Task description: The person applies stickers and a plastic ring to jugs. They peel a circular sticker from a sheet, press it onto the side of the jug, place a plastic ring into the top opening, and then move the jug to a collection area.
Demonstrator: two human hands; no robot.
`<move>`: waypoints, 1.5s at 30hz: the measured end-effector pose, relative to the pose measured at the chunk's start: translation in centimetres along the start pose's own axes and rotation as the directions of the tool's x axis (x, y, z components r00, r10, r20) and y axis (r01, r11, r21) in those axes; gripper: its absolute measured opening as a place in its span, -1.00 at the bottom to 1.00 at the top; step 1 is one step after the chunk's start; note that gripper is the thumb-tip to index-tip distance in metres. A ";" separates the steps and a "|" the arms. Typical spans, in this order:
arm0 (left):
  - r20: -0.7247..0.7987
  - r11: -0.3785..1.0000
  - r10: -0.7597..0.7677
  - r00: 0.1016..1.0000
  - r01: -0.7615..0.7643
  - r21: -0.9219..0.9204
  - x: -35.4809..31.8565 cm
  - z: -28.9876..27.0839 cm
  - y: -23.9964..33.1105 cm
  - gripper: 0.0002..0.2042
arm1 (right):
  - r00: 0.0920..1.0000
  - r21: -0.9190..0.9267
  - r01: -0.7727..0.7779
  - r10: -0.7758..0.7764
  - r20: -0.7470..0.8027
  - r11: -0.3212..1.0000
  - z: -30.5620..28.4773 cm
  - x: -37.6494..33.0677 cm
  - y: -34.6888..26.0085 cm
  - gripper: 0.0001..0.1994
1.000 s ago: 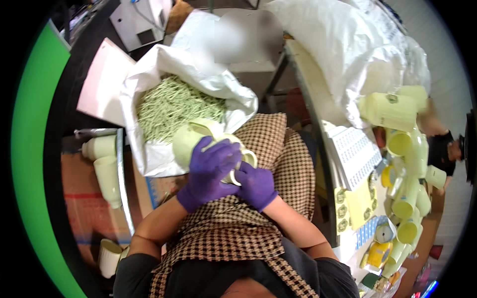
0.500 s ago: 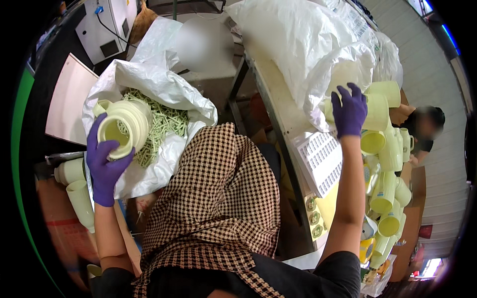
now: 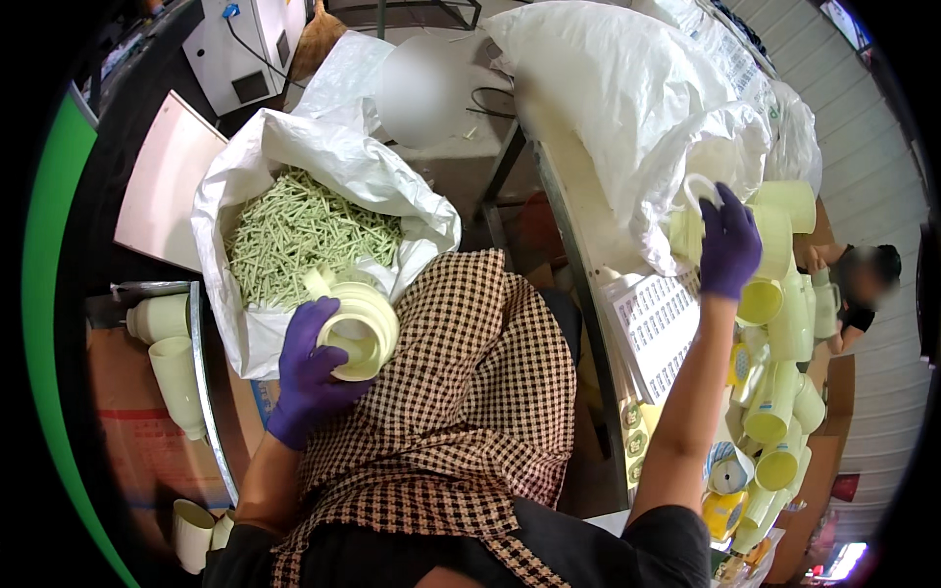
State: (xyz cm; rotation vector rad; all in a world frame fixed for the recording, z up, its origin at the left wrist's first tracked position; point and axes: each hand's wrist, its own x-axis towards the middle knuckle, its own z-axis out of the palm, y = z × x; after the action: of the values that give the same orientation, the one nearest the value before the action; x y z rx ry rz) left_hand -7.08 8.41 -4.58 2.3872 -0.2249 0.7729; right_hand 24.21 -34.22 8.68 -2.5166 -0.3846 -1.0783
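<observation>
My left hand (image 3: 316, 377), in a purple glove, is closed round a pale green plastic jug (image 3: 358, 367) with a wide ringed neck. The jug's opening faces me, and a small handle sticks out at its upper left. Below and beside it is the white sack (image 3: 218, 230), filled with short pale green sticks (image 3: 304, 235). On the right, my purple-gloved right hand (image 3: 730, 245) grips a pale green cylindrical piece (image 3: 686, 233) with a white loop handle, at the mouth of a white bag (image 3: 730, 127). My fingers partly hide this piece.
Several pale green containers (image 3: 767, 416) lie stacked on the right. A sheet of labels (image 3: 655, 328) and round stickers (image 3: 635, 444) lie on the table (image 3: 564, 196). More containers (image 3: 176, 382) stand at the left by a cardboard box (image 3: 127, 421). Another person (image 3: 858, 284) is at far right.
My left hand has brought the jug down and right, from over the sack towards my lap. My right hand now has the piece with the white loop, which did not show before.
</observation>
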 end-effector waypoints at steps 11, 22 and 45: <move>-0.068 0.999 -0.029 0.997 0.028 -0.019 2.5 -1.6 3.2 0.04 | 0.621 0.548 0.190 -0.532 0.575 0.814 -0.6 -23.3 -20.9 -0.79; 0.050 0.972 -0.136 0.989 0.144 -0.188 1.9 -0.5 3.1 0.21 | 0.746 0.917 -0.145 -0.568 0.348 0.372 -2.3 -15.4 -26.0 -0.75; 0.367 0.940 0.277 0.888 -0.330 0.088 6.9 2.3 8.1 -0.17 | 0.691 0.769 -0.206 -0.466 0.552 0.605 -1.7 -22.7 -22.1 -0.59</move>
State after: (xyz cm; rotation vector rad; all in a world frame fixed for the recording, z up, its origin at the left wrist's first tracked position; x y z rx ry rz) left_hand -3.05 0.77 1.98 2.6579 -0.7288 0.5040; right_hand -0.60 -17.57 -1.83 -1.9159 -1.0384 0.1937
